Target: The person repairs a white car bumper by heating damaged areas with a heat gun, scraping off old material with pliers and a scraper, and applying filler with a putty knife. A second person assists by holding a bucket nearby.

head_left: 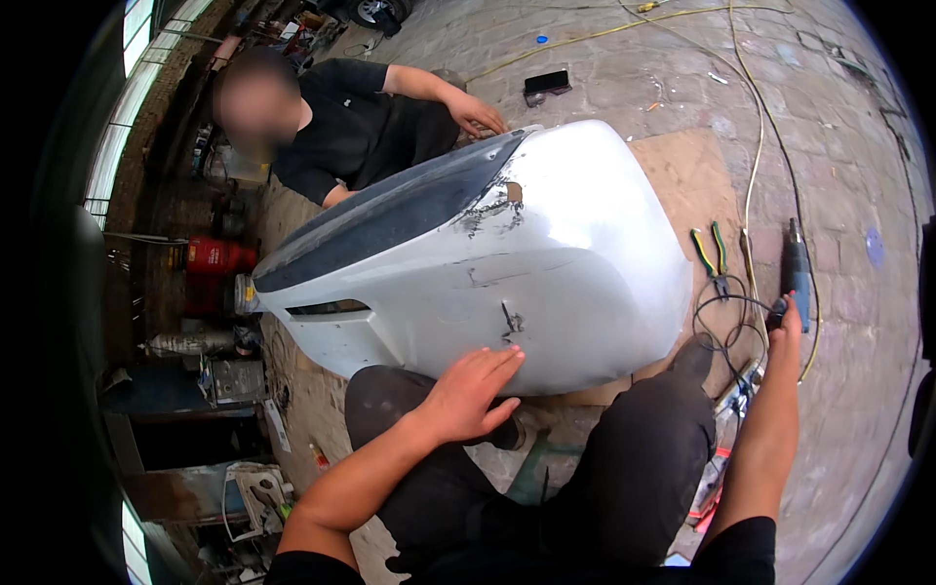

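A silver car bumper (585, 283) with a dark lower strip stands on edge in front of my knees. Scuffs, a dark gouge and a hole with chipped paint mark its surface. My left hand (473, 388) lies flat against its near side, fingers stretched out just below the gouge. Off to the right, my right hand (783, 320) is closed round the handle end of a blue-grey heat gun (796, 263), whose metal nozzle points away from me. The heat gun is over the paved floor, apart from the bumper; whether it touches the floor I cannot tell.
Opposite me another person (351, 127) sits with a hand at the bumper's far edge. Green-and-yellow pliers (717, 255) lie on the cardboard (687, 175), beside black cable loops (726, 312). A phone (547, 84) and a yellow hose (585, 37) are farther off. Shelving with tools lines the left.
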`<state>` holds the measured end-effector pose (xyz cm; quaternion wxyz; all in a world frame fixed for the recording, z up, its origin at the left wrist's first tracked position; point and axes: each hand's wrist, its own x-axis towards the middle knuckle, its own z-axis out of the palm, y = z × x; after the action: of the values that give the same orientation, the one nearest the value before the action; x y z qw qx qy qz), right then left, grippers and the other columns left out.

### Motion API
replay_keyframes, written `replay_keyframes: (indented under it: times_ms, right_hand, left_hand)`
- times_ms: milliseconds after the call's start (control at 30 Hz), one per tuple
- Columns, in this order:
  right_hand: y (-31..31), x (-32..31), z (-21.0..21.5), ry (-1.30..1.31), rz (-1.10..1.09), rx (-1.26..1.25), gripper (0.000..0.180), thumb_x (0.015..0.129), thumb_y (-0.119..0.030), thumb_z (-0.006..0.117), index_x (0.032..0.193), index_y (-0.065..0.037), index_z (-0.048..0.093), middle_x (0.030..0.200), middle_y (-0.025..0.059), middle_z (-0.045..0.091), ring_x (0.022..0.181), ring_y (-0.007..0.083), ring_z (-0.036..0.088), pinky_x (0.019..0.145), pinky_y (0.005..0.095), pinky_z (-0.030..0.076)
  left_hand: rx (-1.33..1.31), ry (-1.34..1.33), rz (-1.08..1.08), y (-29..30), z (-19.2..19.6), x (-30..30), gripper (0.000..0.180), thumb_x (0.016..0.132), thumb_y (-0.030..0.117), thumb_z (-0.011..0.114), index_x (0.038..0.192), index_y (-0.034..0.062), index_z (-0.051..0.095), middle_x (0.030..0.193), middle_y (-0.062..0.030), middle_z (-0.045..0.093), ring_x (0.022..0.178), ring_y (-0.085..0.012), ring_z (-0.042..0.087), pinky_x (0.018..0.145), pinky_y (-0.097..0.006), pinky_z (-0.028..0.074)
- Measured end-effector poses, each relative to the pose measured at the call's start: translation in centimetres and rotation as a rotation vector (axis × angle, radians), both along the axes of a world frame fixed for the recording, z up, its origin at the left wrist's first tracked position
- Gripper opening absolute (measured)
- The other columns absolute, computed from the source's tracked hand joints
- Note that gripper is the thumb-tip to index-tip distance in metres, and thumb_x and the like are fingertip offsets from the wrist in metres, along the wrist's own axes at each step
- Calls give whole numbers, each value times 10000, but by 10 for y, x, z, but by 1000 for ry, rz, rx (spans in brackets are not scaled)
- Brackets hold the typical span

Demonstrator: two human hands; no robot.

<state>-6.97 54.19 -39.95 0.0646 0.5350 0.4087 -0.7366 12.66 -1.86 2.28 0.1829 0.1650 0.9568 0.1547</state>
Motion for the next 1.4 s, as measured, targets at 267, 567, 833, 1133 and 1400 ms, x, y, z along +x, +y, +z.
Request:
replay_keyframes:
  times_ms: [267, 567, 833, 1133, 1400]
  right_hand:
    - [-58, 79, 139, 566, -98, 475, 241, 1012, -270, 721, 1134, -75, 649, 900, 55, 679, 791, 163, 658, 724, 334, 537]
    - [-98, 94, 381, 949, 37, 139, 322, 1064, -352, 669, 1179, -56, 616, 849, 42, 597, 775, 154, 598, 718, 297, 500]
    - [-193, 115, 498, 1041, 419, 120, 384, 1036, -371, 642, 1194, -21, 636, 910, 92, 652, 724, 160, 621, 628, 292, 511]
    - [-264, 122, 482, 726, 797, 234, 340, 1006, -203, 728, 1262, -5, 625, 986, 104, 740, 654, 134, 641, 585, 270, 534]
    - [-271, 114, 475, 796, 912, -68, 350, 1032, -275, 565, 1233, 10, 594, 949, 117, 698, 655, 184, 651, 596, 299, 542]
  left_hand:
    - [78, -30, 13, -11, -13, 19, 773, 885, 241, 797, 1536, -17, 471, 1579, -251, 481, 1437, -432, 483, 1208, -524, 398]
    - [-435, 644, -156, 32, -44, -163, 913, 970, 521, 650, 1593, -81, 361, 1703, -278, 289, 1620, -389, 212, 1325, -492, 141]
    - [-397, 652, -221, 18, -53, -143, 905, 978, 523, 633, 1605, -67, 353, 1712, -248, 286, 1619, -362, 222, 1329, -460, 151]
    - [-18, 140, -73, -26, 6, -49, 714, 955, 398, 720, 1487, -35, 522, 1607, -250, 461, 1510, -394, 413, 1265, -490, 322]
    - [7, 220, 230, -133, 62, 97, 570, 939, 343, 757, 1402, 36, 631, 1431, -189, 650, 1327, -382, 599, 1187, -514, 412]
